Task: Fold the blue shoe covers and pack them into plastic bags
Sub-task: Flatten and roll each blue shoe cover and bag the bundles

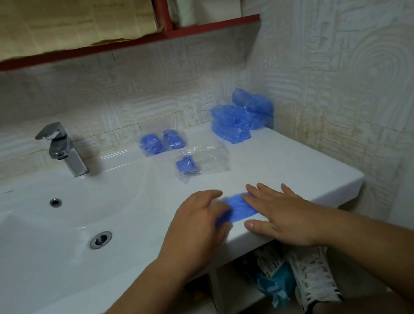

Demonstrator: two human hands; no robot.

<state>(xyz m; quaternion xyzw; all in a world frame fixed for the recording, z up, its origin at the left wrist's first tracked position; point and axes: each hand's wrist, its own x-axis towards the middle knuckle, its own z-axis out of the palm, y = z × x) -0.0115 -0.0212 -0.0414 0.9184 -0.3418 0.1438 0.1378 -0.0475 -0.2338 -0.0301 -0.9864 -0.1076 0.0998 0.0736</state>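
A blue shoe cover [239, 207] lies flattened on the white sink counter [291, 163] near its front edge. My right hand [278, 213] presses flat on its right end with straight fingers. My left hand [200, 224] curls over its left end, fingers bent on the blue film; that end is blurred. A clear plastic bag [206, 162] behind holds one folded blue cover [187, 165]. Two more packed bags [162, 141] lie near the wall. A loose pile of blue shoe covers [240, 117] sits in the back right corner.
The basin [56, 236] with its drain [101, 239] fills the left; a chrome tap [63, 149] stands behind it. A red shelf [212, 25] with a paper roll [182, 3] hangs above. Below the counter are a blue packet [272, 277] and a white shoe [313, 278].
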